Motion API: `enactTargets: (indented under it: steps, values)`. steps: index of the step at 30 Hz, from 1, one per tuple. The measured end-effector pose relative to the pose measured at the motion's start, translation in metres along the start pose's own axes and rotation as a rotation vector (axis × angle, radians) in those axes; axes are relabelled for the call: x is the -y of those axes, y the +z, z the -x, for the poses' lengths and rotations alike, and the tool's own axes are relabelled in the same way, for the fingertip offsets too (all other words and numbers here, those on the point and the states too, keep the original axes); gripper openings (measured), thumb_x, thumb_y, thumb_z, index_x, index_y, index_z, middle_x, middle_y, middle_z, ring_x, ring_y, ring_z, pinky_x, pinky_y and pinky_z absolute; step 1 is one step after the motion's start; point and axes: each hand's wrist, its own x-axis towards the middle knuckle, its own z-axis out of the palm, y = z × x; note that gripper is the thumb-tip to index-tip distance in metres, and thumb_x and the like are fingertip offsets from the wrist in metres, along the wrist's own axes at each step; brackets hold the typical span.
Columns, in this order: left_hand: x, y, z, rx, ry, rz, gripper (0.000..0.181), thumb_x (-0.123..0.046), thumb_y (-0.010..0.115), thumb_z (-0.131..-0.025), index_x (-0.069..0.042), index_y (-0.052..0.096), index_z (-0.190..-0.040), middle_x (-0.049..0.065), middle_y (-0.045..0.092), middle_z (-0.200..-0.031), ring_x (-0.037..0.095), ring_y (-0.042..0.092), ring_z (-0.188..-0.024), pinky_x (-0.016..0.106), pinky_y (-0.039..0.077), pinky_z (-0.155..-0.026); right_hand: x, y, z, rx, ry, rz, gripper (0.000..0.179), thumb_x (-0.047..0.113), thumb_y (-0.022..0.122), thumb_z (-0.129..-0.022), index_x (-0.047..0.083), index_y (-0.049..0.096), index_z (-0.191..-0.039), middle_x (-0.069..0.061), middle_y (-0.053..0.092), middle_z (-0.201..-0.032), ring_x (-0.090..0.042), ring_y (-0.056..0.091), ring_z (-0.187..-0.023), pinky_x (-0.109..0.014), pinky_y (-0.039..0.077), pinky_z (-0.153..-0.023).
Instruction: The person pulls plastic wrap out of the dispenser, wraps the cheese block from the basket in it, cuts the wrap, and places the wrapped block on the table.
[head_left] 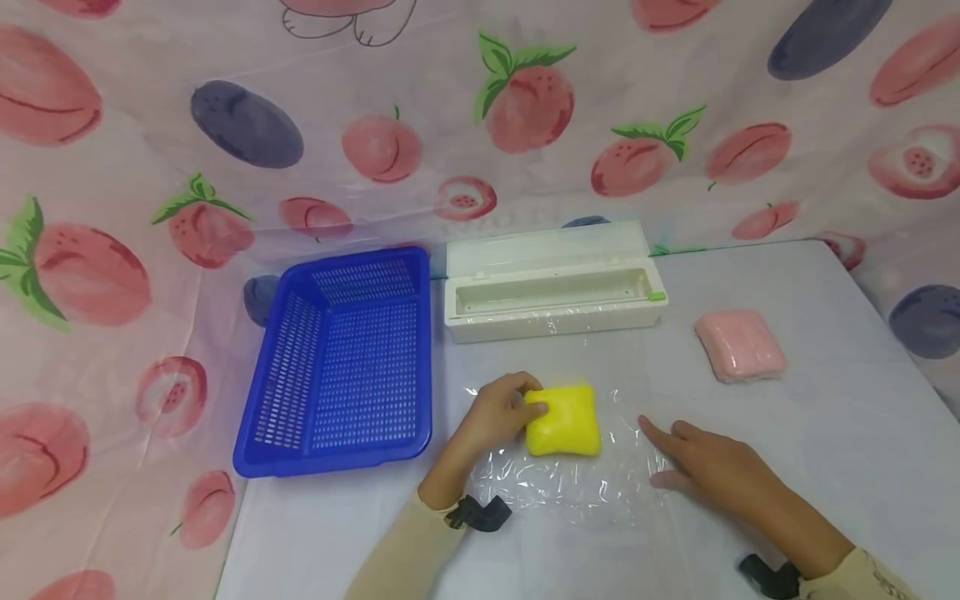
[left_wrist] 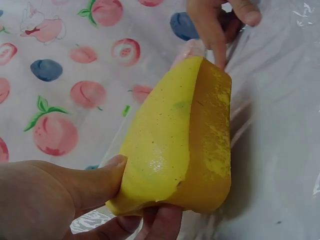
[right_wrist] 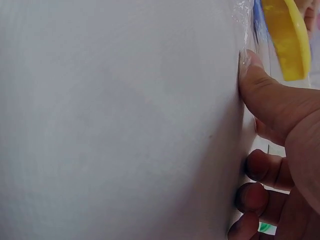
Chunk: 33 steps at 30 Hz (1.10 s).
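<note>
In the head view my left hand (head_left: 501, 414) pinches the left side of a yellow square block (head_left: 564, 421), soft-looking with rounded corners. The left wrist view shows the thumb on one face of the block (left_wrist: 160, 140) and fingers beneath it, the block tilted and raised off the table. Under it a sheet of clear plastic film (head_left: 555, 492) lies crinkled on the table. At the film's right side my right hand (head_left: 720, 471) touches down with index finger and thumb spread apart. Its thumb (right_wrist: 260, 82) meets the film's edge in the right wrist view.
A white film dispenser box (head_left: 555, 321) with its lid up stands at the back. To the left sits a blue plastic basket (head_left: 427, 400) with nothing in it. A pink block (head_left: 741, 345), shiny as if wrapped in film, lies at the right. Fruit-patterned cloth (head_left: 300, 192) hangs behind.
</note>
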Motion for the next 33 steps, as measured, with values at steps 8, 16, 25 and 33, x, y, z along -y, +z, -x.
enactTargets:
  steps: [8, 16, 25, 33]
  values:
    - [0.004, 0.010, 0.001, -0.017, -0.012, -0.077, 0.019, -0.025, 0.073, -0.095, -0.017, 0.069, -0.111, -0.002, 0.060, -0.087, 0.014, 0.054, -0.074, 0.026, 0.045, -0.065, -0.001, 0.002, -0.003, 0.034, 0.021, -0.014, 0.089, 0.069, 0.066, -0.084, 0.027, 0.040, -0.158, 0.006, 0.052, -0.088, -0.010, 0.047, -0.071, -0.030, 0.050, -0.065]
    - [0.005, 0.011, 0.003, -0.021, -0.052, -0.155, 0.037, -0.033, 0.071, -0.095, -0.013, 0.065, -0.126, 0.003, 0.064, -0.099, 0.016, 0.057, -0.083, 0.027, 0.050, -0.070, -0.002, 0.004, -0.001, 0.008, 0.005, 0.012, 0.087, 0.064, 0.070, -0.084, 0.026, 0.042, -0.157, 0.007, 0.050, -0.087, -0.009, 0.045, -0.069, -0.027, 0.045, -0.063]
    - [0.016, -0.014, 0.045, 0.158, 0.087, -0.388, 0.027, -0.031, 0.077, -0.091, -0.013, 0.065, -0.108, 0.001, 0.060, -0.093, 0.012, 0.054, -0.081, 0.025, 0.049, -0.075, -0.017, -0.003, 0.000, 0.022, -0.006, -0.088, 0.081, 0.065, 0.066, -0.088, 0.031, 0.041, -0.157, 0.013, 0.055, -0.088, -0.005, 0.048, -0.075, -0.030, 0.049, -0.069]
    - [0.039, -0.030, 0.085, 0.332, 0.334, -0.560, 0.031, -0.039, 0.086, -0.081, -0.031, 0.075, -0.109, -0.006, 0.055, -0.123, 0.010, 0.049, -0.109, 0.021, 0.045, -0.092, -0.029, -0.014, 0.008, -0.047, -0.142, -0.251, 0.055, 0.055, 0.070, -0.091, 0.035, 0.061, -0.141, 0.019, 0.048, -0.075, 0.004, 0.042, -0.066, -0.019, 0.037, -0.060]
